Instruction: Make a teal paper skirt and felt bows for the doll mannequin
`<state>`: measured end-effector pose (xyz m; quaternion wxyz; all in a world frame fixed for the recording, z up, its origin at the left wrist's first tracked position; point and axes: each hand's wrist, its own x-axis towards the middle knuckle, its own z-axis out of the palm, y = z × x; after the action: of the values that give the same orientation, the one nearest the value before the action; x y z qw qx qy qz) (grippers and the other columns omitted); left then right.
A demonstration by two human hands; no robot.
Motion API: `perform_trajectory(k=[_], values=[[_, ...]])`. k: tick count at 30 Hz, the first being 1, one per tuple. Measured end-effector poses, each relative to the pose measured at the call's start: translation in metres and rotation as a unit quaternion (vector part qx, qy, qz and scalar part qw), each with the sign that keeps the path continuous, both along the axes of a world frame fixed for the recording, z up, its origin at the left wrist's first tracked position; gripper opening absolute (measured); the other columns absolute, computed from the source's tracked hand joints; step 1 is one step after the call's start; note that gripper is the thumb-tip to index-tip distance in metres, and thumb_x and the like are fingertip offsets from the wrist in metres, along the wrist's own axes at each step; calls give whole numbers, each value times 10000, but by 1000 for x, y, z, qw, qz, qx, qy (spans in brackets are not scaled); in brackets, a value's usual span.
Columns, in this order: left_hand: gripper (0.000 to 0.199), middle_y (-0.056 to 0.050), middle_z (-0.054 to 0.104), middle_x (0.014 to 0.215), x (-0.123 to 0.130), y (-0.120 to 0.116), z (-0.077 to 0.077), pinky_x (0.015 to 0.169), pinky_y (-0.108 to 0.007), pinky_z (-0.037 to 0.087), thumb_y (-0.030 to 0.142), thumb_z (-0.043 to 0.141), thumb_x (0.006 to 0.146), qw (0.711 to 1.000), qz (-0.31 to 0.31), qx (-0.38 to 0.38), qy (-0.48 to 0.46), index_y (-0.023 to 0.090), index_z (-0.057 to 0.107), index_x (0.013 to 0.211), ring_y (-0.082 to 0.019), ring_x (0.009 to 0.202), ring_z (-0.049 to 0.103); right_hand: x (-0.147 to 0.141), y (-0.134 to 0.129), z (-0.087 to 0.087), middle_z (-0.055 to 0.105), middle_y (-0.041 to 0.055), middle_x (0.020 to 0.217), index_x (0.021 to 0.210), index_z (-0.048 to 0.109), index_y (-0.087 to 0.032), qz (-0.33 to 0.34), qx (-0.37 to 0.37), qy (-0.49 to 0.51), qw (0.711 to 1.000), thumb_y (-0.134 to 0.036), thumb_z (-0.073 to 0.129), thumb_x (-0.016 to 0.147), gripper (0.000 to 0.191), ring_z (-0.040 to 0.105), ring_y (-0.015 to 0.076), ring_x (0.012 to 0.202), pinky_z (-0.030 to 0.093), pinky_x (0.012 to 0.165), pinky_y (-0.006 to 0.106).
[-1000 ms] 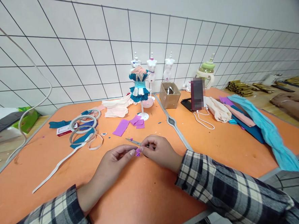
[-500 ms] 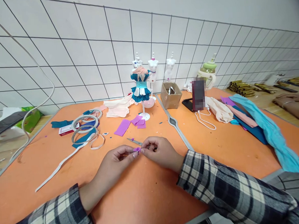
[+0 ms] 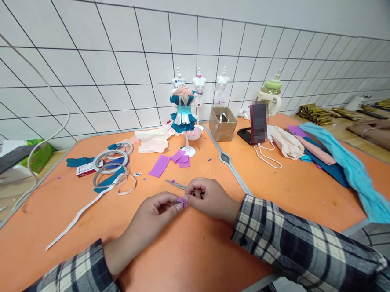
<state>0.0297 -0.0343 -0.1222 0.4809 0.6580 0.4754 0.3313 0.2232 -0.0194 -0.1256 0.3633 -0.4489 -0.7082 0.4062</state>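
A small gathered purple piece (image 3: 182, 202) is pinched between my two hands over the orange table. My left hand (image 3: 156, 212) grips its left side between thumb and fingers. From the right, my right hand (image 3: 209, 197) pinches the same piece, its other fingers curled. Small scissors (image 3: 176, 184) lie just behind, their handles hidden by my right hand, with a purple scrap (image 3: 173, 181) by the blades. Flat purple pieces (image 3: 159, 166) rest farther back. Behind them, a doll dress form (image 3: 183, 111) wears a teal, white and pink dress.
Tape rolls (image 3: 110, 174) and a white strip (image 3: 83, 210) lie left. A cardboard box (image 3: 223, 123), a phone on a stand (image 3: 258, 122) and long cloth strips (image 3: 355, 171) are right. Another person's hands (image 3: 375, 131) rest at far right.
The purple piece has shifted slightly right and down and looks turned between my fingers. My left hand has moved a little right. The other person's hands have moved left.
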Motion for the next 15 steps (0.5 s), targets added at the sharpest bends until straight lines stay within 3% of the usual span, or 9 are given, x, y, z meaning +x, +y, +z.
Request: perform_trajectory(k=[6,11,15], values=[[505,-47,733,900,-3,2,-2,823,-331,531,417,683,781,999,36,8,-3,190,659,1231,-210,864,671,-1,2,0,547,-33,643,726,642,-169,-58,12,26,998,-316,619,815,173,447,82,555,347,532,214],[258,-68,745,970,-3,4,-3,827,-324,522,409,686,774,999,24,30,21,205,764,910,-229,905,674,-6,-2,0,538,-31,631,742,652,-173,-69,-19,74,995,-385,629,804,222,442,88,547,341,518,220],[212,-55,754,911,-3,3,0,818,-306,516,392,657,795,998,44,39,19,211,758,841,-220,879,677,-7,-4,-1,504,-45,599,750,650,-178,-58,-13,36,998,-327,629,797,158,422,87,533,327,508,216]])
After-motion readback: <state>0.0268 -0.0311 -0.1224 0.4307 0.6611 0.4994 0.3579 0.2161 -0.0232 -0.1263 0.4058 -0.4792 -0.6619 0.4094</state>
